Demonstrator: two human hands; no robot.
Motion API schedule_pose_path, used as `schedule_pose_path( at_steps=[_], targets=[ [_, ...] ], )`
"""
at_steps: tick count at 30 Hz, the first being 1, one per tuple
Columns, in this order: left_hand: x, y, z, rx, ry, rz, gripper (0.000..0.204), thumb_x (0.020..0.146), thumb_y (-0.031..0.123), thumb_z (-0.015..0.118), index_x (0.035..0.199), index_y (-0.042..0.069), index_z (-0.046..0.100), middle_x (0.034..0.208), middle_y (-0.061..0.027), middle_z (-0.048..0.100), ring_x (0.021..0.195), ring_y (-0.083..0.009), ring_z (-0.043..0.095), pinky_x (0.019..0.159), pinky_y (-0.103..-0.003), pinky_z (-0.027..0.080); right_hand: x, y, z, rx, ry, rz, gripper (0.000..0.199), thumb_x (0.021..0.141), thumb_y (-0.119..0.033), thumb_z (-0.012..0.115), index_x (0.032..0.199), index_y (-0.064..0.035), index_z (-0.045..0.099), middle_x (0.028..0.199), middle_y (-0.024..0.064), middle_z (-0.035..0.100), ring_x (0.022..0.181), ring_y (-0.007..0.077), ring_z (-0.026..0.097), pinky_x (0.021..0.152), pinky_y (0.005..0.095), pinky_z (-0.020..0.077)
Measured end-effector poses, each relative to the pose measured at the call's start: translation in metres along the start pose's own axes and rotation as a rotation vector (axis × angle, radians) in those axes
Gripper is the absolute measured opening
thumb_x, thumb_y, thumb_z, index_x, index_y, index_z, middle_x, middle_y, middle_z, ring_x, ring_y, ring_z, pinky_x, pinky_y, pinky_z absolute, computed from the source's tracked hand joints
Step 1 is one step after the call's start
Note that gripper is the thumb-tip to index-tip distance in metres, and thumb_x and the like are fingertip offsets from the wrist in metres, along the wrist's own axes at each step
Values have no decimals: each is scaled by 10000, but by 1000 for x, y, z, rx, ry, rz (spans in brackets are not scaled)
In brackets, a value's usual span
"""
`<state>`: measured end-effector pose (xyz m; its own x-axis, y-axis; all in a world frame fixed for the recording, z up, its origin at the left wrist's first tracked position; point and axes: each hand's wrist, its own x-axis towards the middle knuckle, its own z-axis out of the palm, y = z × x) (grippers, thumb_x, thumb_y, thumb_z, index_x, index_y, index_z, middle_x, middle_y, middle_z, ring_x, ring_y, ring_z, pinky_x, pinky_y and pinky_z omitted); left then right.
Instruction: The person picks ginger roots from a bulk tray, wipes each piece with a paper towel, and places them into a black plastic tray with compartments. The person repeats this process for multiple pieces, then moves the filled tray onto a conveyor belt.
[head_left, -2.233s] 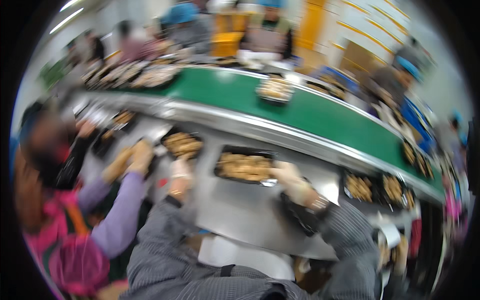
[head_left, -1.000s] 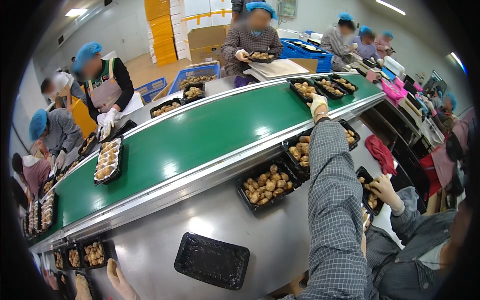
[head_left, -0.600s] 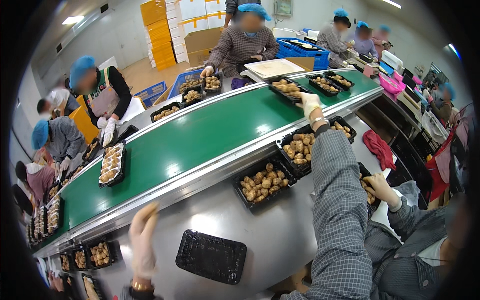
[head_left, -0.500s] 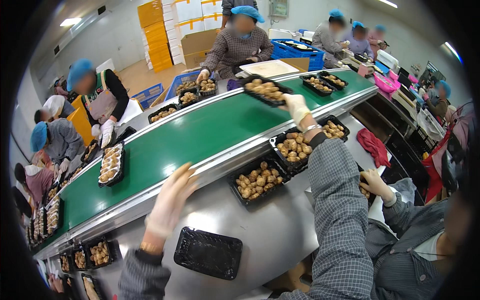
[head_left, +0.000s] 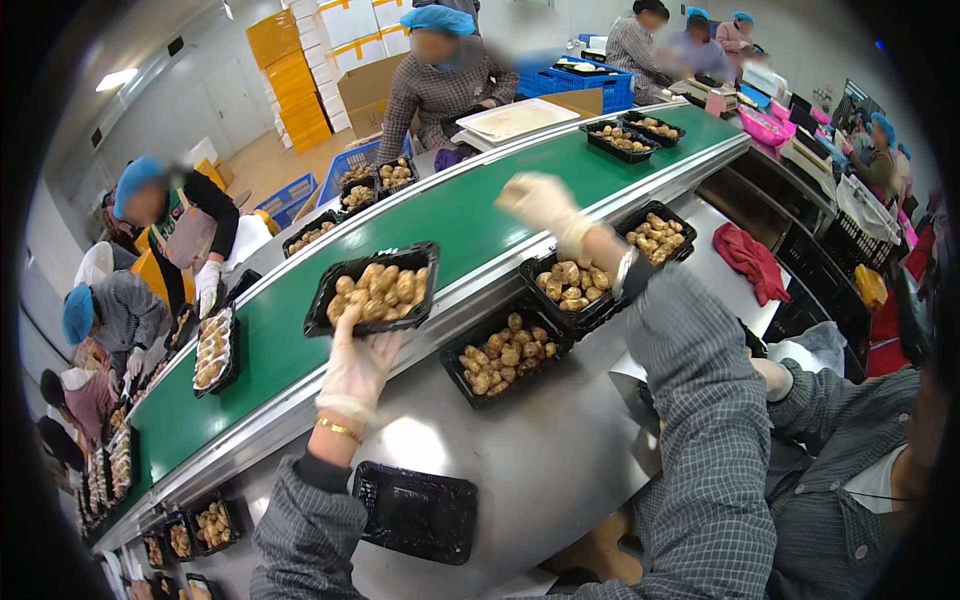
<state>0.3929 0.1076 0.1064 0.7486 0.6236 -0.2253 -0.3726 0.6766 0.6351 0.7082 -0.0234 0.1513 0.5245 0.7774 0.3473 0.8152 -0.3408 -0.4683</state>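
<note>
In the head view, the person's left forearm rises steeply from the lower left of the frame, a gold-toned bracelet (head_left: 340, 430) at the wrist. The left hand (head_left: 360, 370) is gloved and pinches the near side of a filled tray (head_left: 372, 292), the thumb standing up against the wall and the other fingers reaching to the right along its underside. That tray, black and heaped with brown potato-like vegetables, is left of the frame's centre, raised over the near edge of a green belt (head_left: 290, 350) and slightly tilted.

The right forearm comes up from the lower right in a checked sleeve (head_left: 690, 400) and leans leftward to the upper middle. There the right hand (head_left: 545, 208), gloved too, is above the belt, bent at the wrist with its knuckles uppermost; blur leaves it impossible to tell whether its fingers are parted or pressed together.

Beneath the right arm, three more filled trays (head_left: 505, 355) stand in a slanting row by the belt. A bare tray (head_left: 418, 515) lies on the steel tabletop (head_left: 540, 450) at lower centre.
</note>
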Motion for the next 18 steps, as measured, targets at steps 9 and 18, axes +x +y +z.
schedule_pose_path(
  at_steps=[9,18],
  targets=[
    [-100,59,-82,250,56,170,530,929,288,588,1402,96,448,1418,-73,505,1278,-241,507,1047,-370,443,60,262,-30,-372,283,521,681,889,-153,544,1504,-109,255,1571,147,229,1308,373,445,1078,459,399],
    [-160,57,-90,153,351,348,541,928,271,582,1405,68,430,1414,-81,503,1278,-233,512,1053,-357,450,96,324,-52,-628,225,553,321,932,-86,428,1222,-43,557,1373,206,501,1200,375,553,926,464,518]
  ],
)
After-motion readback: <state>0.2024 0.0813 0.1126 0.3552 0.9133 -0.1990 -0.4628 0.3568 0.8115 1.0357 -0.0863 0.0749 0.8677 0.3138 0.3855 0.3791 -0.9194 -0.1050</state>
